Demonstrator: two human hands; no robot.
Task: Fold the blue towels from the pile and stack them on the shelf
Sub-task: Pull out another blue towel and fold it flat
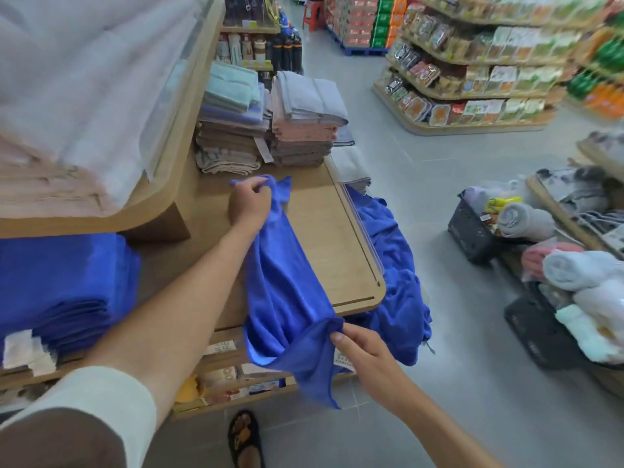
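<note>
A blue towel [283, 275] lies stretched lengthwise across the wooden shelf [324, 217], bunched into a narrow band. My left hand [248, 202] pinches its far end near the middle of the shelf. My right hand [363, 352] pinches its near end off the shelf's front edge, where a corner with a white label hangs down. A pile of loose blue towels [395, 265] hangs over the shelf's right side toward the floor. A stack of folded blue towels [60, 288] sits on the shelf at the left, under an upper shelf level.
Stacks of folded grey, pink, brown and pale green towels [270, 123] stand at the shelf's far end. A clear plastic rail [358, 224] edges the shelf's right side. Black baskets [472, 231] with rolled towels sit on the floor at right. My foot [246, 440] is below.
</note>
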